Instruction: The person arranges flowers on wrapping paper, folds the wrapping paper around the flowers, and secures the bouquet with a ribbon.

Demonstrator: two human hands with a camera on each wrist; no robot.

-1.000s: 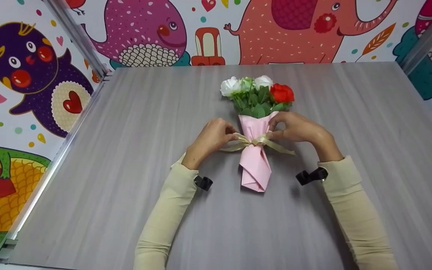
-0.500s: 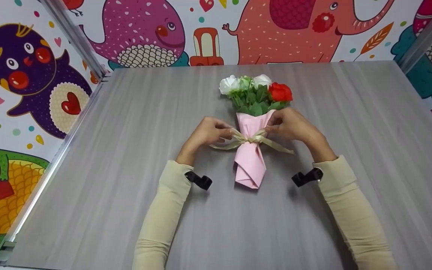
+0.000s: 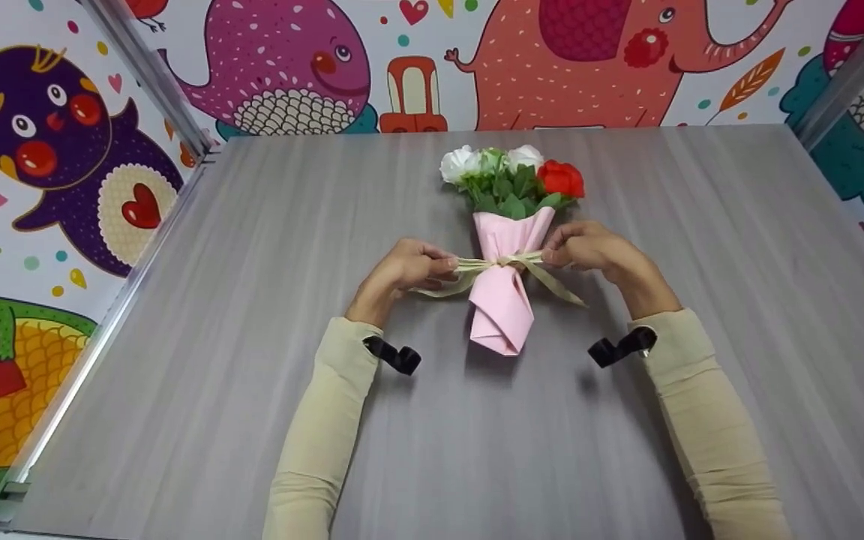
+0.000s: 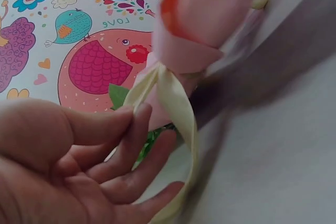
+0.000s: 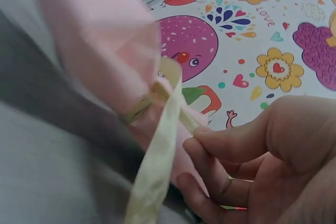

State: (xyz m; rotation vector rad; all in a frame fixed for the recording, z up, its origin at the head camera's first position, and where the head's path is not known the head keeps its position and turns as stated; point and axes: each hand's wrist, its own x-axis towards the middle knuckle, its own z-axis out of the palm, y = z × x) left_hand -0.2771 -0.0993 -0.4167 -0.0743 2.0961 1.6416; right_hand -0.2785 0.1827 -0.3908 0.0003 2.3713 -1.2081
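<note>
A bouquet wrapped in pink paper [image 3: 503,304] lies mid-table, with white roses [image 3: 460,163], green leaves and a red rose [image 3: 560,179] at its far end. A cream ribbon [image 3: 546,279] is tied in a bow round its waist, both tails hanging loose. On the left, my left hand [image 3: 411,268] pinches one loop between thumb and forefinger; the left wrist view shows a ribbon tail [image 4: 178,103] hanging beside the other fingers. My right hand [image 3: 589,251] pinches the opposite loop, seen close in the right wrist view. Both loops are stretched sideways and taut.
The grey wood-grain table [image 3: 199,360] spreads all round the bouquet. Cartoon-printed panels [image 3: 432,45] stand at the back and on both sides, joined by metal posts. A black wrist camera mount [image 3: 394,355] sits on each sleeve.
Both hands have drawn outward, and the ribbon loops have gone from slack to straight. The bouquet's lower end has lifted and shifted slightly away, with its shadow now showing below it.
</note>
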